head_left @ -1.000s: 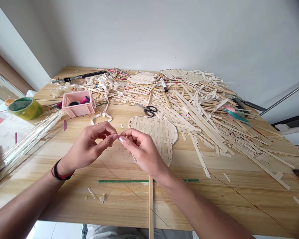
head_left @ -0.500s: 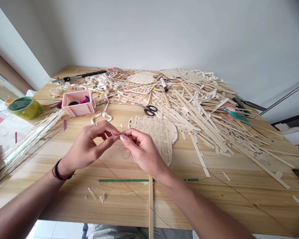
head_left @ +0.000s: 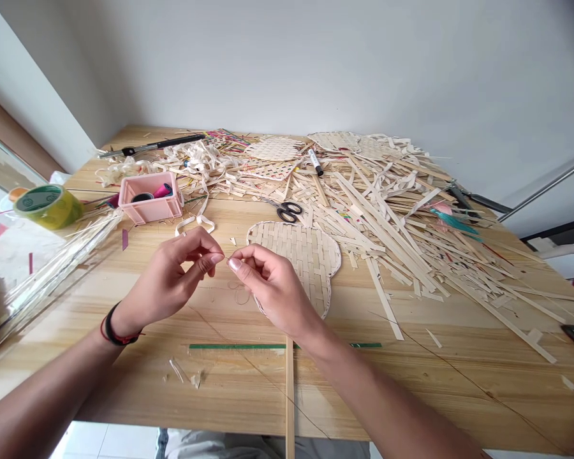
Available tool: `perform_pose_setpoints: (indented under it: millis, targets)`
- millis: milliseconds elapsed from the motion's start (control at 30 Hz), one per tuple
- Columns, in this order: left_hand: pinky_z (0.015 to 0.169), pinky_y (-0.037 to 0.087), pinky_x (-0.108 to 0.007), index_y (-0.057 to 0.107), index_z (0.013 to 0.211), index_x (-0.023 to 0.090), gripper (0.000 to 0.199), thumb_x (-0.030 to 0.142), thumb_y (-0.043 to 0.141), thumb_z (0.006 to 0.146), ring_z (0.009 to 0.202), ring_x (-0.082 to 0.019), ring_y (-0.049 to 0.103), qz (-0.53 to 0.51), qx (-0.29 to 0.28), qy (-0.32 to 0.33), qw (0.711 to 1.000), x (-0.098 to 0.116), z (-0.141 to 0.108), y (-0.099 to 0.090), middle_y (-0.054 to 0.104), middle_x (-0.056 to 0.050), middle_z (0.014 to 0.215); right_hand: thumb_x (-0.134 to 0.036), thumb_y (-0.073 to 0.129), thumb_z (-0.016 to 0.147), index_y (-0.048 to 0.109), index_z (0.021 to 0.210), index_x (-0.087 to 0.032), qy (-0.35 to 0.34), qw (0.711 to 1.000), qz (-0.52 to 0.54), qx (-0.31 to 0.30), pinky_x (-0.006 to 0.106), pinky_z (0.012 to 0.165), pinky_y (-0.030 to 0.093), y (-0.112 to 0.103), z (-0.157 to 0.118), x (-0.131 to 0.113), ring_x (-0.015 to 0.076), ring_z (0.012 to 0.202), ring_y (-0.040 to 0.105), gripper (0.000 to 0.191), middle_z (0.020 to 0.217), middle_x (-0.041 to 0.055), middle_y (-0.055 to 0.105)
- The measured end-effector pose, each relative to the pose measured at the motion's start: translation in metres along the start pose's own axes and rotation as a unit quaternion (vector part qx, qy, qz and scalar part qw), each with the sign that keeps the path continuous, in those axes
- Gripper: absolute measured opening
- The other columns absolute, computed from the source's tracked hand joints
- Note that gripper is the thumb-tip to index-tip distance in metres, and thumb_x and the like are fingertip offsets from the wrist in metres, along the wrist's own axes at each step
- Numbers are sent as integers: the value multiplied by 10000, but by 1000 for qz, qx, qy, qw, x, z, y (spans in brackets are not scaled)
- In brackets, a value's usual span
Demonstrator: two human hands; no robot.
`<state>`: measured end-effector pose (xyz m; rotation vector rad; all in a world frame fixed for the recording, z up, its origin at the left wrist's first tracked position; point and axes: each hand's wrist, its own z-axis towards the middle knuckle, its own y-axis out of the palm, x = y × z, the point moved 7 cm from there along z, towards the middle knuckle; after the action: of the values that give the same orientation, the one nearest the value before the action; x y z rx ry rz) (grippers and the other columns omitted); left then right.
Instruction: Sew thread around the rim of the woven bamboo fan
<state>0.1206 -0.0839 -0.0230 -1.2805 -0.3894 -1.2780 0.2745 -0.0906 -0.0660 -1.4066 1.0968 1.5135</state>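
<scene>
My left hand and my right hand are raised close together over the table, each pinching with thumb and forefinger. A sliver of thin brown thread shows in the narrow gap between the fingertips. Fine loops of it hang just below, and a long strand runs down toward the table's front edge. Behind my right hand lies a woven fan of pale flat strips with a stitched rim, partly covered by that hand. Its flat wooden handle reaches past the front edge.
Black-handled scissors lie beyond the fan. A heap of pale strips spreads over the back and right. To the left stand a pink basket with spools and a roll of tape. A green strip lies in front.
My fingertips were touching and have drawn slightly apart, the left hand moving a little left and up. A bit of thread now shows between them. The fan has stayed put.
</scene>
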Motion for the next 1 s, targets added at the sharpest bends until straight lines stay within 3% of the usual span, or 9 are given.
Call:
perform_pose_setpoints:
  millis: [233, 833, 1000]
  targets:
    - [621, 523, -253, 686, 997, 177, 164, 300, 611, 1075, 724, -128, 646, -5, -4, -12, 1000, -3, -1, 2, 665, -36, 879, -573, 708, 966, 676, 929, -195, 3, 1000, 1, -8, 280, 523, 287, 2, 0, -3, 107, 587, 344, 380, 679, -63, 434]
    - [632, 525, -241, 659, 992, 178, 137, 245, 577, 1079, 701, -113, 613, 14, -6, 10, 1000, 3, 0, 1, 642, -21, 862, -562, 580, 1055, 648, 949, -215, -7, 999, -38, -1, 274, 506, 279, 1, -1, 3, 112, 560, 309, 369, 649, -74, 357]
    - [624, 528, -246, 655, 975, 180, 131, 242, 583, 1066, 689, -119, 614, 22, -2, 7, 1000, 5, 1, 1, 648, -21, 854, -590, 561, 1055, 604, 875, -222, -8, 998, -58, 1, 277, 500, 252, 1, -3, 0, 112, 543, 306, 412, 626, -73, 347]
